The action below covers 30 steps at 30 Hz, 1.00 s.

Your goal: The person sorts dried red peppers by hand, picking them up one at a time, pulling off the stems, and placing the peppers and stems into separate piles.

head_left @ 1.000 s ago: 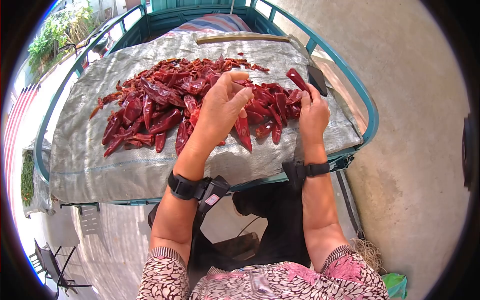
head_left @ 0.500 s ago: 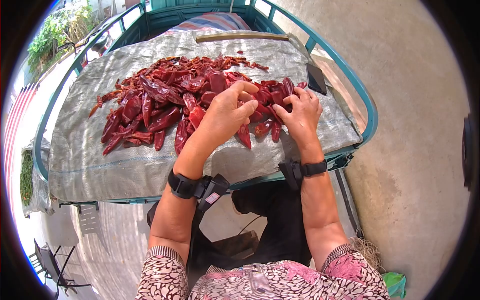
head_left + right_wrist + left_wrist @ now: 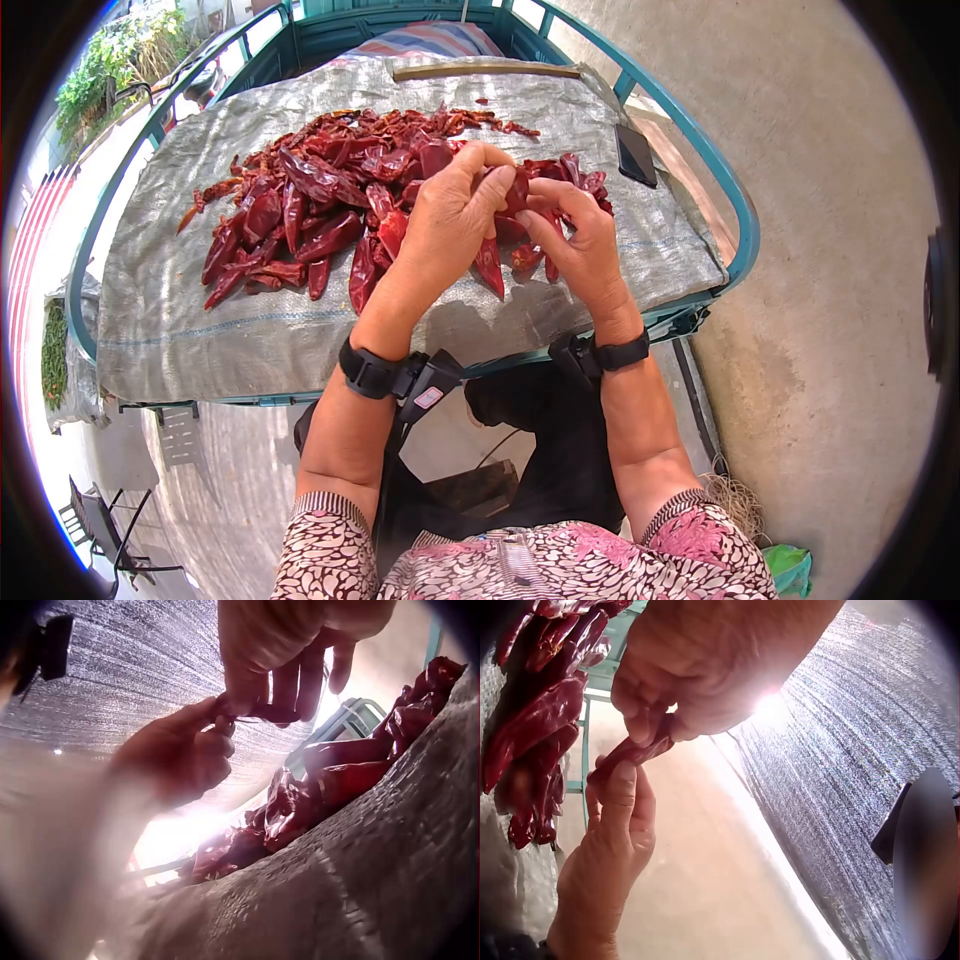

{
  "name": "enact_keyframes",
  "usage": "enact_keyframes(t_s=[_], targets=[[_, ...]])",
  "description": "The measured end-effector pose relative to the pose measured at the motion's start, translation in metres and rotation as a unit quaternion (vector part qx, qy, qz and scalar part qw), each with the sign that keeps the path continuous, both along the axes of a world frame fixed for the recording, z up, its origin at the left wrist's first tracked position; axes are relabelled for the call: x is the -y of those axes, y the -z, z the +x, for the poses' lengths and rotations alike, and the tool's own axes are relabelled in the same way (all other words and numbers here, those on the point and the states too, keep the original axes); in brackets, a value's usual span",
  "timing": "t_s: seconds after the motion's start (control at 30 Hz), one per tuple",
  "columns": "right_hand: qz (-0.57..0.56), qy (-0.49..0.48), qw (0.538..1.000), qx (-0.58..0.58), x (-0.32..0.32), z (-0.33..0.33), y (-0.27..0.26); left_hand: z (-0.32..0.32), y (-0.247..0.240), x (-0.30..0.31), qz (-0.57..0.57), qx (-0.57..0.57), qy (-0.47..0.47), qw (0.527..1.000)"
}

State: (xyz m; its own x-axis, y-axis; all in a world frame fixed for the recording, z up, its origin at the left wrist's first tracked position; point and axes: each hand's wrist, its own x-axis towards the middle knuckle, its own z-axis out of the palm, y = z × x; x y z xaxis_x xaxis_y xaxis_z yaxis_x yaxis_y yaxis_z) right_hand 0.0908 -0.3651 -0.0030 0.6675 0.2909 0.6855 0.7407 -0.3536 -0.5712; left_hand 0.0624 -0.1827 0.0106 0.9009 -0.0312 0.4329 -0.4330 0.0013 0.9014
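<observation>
Both hands meet over the right part of a pile of dried red chili peppers [image 3: 335, 185]. One dried red chili pepper [image 3: 641, 752] is stretched between them. My left hand [image 3: 452, 215] pinches one end with thumb and fingers. At the other end, my right hand [image 3: 580, 238] grips it, the thumb lying along its side in the left wrist view. From the right wrist, the pepper [image 3: 274, 713] shows dark under the fingers, with the left hand [image 3: 180, 754] at its tip. In the head view the fingers hide much of it.
The pile lies on a grey woven sheet [image 3: 230, 350] over a teal cart bed with a curved side rail [image 3: 742, 215]. A black phone [image 3: 636, 156] sits at the sheet's right side, and a wooden strip [image 3: 485, 70] crosses its far edge.
The right hand held a pepper out at the right, released it on the pile's right side, then moved left to the left hand. Both now hold one pepper; the left hand barely moved.
</observation>
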Motion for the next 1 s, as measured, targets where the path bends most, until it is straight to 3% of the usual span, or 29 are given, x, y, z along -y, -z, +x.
enact_keyframes(t_s=[0.1, 0.3, 0.4, 0.5, 0.63, 0.77, 0.9, 1.0], targets=[[0.006, 0.048, 0.996, 0.079, 0.002, 0.000, -0.004, 0.000, -0.002, -0.001, -0.054, -0.044, 0.019, 0.997], [0.137, 0.265, 0.954, 0.015, 0.034, 0.040, 0.019, -0.007, -0.013, -0.005, -0.039, -0.043, -0.018, 0.998], [0.000, 0.360, 0.933, -0.026, 0.055, 0.058, 0.030, -0.009, -0.018, -0.013, -0.026, -0.057, -0.028, 0.998], [-0.048, 0.335, 0.941, -0.022, 0.054, 0.065, 0.046, -0.008, -0.019, -0.020, -0.025, -0.052, -0.041, 0.998], [-0.073, 0.342, 0.924, 0.154, 0.037, 0.062, 0.021, -0.010, -0.022, -0.025, -0.044, -0.040, -0.047, 0.997], [-0.258, 0.263, 0.906, 0.207, 0.028, 0.079, 0.006, -0.012, -0.024, -0.032, -0.046, -0.046, -0.040, 0.997], [-0.449, 0.228, 0.858, 0.098, 0.028, 0.107, 0.004, -0.012, -0.022, -0.039, -0.033, -0.053, -0.032, 0.998], [-0.483, 0.166, 0.860, 0.022, 0.023, 0.120, -0.004, -0.016, -0.022, -0.042, -0.019, -0.064, -0.037, 0.997]])
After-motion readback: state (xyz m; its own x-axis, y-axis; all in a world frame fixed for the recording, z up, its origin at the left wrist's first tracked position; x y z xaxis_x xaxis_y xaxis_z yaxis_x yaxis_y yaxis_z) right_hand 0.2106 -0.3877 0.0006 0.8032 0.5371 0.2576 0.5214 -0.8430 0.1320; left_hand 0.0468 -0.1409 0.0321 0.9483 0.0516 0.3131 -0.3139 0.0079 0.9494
